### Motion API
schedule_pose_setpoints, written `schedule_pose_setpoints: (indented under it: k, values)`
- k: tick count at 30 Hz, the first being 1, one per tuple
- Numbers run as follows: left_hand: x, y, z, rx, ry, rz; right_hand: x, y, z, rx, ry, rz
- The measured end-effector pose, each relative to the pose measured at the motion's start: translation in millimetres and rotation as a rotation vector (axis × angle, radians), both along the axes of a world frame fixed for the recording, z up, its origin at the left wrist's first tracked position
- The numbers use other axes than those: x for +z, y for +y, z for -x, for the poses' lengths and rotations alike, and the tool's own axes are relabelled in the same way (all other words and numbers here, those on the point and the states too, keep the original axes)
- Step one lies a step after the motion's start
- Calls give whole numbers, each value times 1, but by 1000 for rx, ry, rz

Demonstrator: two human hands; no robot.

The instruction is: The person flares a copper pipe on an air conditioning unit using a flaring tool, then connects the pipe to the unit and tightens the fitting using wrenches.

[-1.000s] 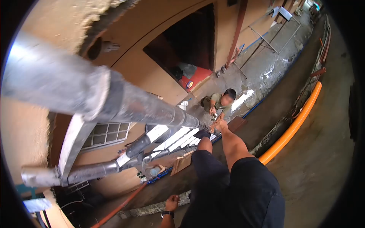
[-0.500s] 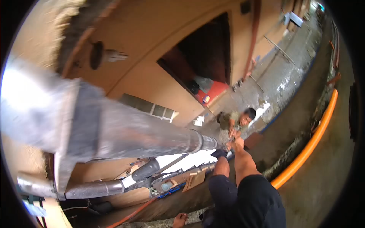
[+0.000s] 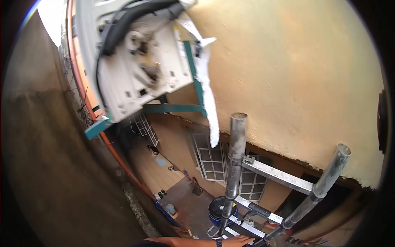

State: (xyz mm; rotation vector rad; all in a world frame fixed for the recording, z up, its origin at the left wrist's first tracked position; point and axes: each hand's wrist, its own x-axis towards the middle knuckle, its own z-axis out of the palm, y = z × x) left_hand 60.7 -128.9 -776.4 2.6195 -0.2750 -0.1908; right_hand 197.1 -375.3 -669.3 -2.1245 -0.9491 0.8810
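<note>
My left hand (image 3: 240, 241), with a dark band at the wrist, reaches in from the bottom edge. Its fingers are stretched out over the lower rungs of a metal ladder (image 3: 284, 178); its underside is hidden. The ladder's left rail (image 3: 237, 142) and right rail (image 3: 334, 171) rise beside the tan wall (image 3: 288, 82). My right hand is out of the frame. At the upper left, a whitish metal unit (image 3: 164, 74) with a black insulated hose (image 3: 119, 31) sits on a green bracket (image 3: 175, 108). White wrapping (image 3: 209, 94) hangs beside it.
Far below lie the ground floor (image 3: 183, 197), a dark blue drum (image 3: 217, 218) and a light blue bucket (image 3: 170, 208). Barred windows (image 3: 212, 158) line the lower wall. An orange-red pipe (image 3: 119, 158) runs down the left, beside a brownish surface (image 3: 33, 144).
The view has swung from my legs and the person below to the ladder top and wall unit. My left hand has moved onto the ladder's rungs.
</note>
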Motion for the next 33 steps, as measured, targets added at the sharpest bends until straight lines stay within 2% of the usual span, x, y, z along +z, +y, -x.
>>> schedule_pose_setpoints:
  k: [2, 3, 4, 5, 6, 8, 9, 10, 12, 14, 16, 18, 21, 22, 23, 24, 27, 30, 31, 33]
  values:
    - [67, -1, 7, -1, 122, -28, 61, 42, 7, 181, -82, -58]
    - [85, 2, 12, 42, -112, -20, 83, 62, 6, 245, -142, -80]
    - [101, 7, 17, 88, -346, -11, 81, 78, -1, 358, -331, -183]
    - [132, 20, 23, 174, -316, -8, 111, 101, -3, 393, -317, -84]
    - [167, 36, 30, 259, -286, -5, 142, 122, -1, 431, -293, -235]
    - [211, 66, 39, 314, -496, -89, 202, 152, -4, 454, -331, -362]
    - [236, 75, 44, 358, -592, -125, 231, 162, -9, 486, -162, -394]
    - [262, 84, 47, 400, -687, -162, 248, 171, -14, 495, 177, -511]
    - [327, 83, 51, 544, -787, -119, 263, 190, -19, 557, 582, -884]
    - [367, 82, 46, 741, -823, 63, 280, 212, 10, 465, 518, -968]
    - [406, 76, 41, 746, -923, 150, 299, 242, 30, 427, 96, -1037]
    - [430, 76, 31, 721, -1018, 179, 337, 261, 36, 329, 190, -1134]
    - [456, 77, 27, 725, -1065, 204, 365, 280, 31, 417, 251, -1179]
    - [462, 76, 27, 747, -1052, 262, 374, 281, 33, 432, 151, -1227]
    - [464, 82, 24, 713, -1132, 144, 381, 283, 34, 448, 51, -1271]
    - [464, 84, 24, 718, -1141, 141, 383, 285, 32, 459, 48, -1272]
    - [467, 89, 26, 705, -1049, 278, 388, 296, 27, 587, 536, -1234]
    - [464, 100, 23, 659, -934, 419, 382, 309, 25, 533, 622, -1285]
    - [462, 102, 20, 606, -969, 535, 382, 310, 26, 528, 632, -1292]
    - [470, 95, 22, 549, -1004, 653, 382, 308, 25, 475, 532, -1281]
